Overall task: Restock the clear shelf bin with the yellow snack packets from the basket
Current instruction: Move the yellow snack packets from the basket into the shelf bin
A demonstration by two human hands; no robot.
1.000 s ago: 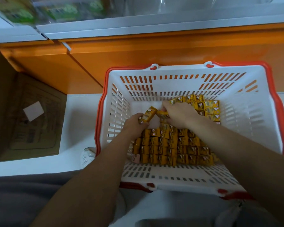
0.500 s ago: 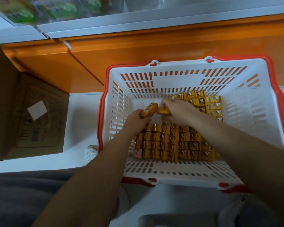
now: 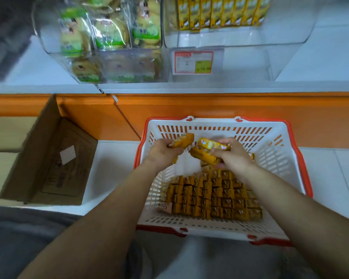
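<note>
Small glossy yellow snack packets (image 3: 212,200) stand in tight rows against the near wall of the basket (image 3: 210,228). The left hand (image 3: 161,155) grips one and the right hand (image 3: 235,157) curls round two. Both have risen toward the far rim, and the clear shelf bin (image 3: 280,47) is now in view.

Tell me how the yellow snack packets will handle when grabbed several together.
Probably light: the right hand holds two yellow snack packets at once. Likely fairly stiff, since the one in the left hand juts out without drooping. Glossy, so they may slip against each other.

price tag (image 3: 192,62), "13.80" legible, rest blurred
</note>
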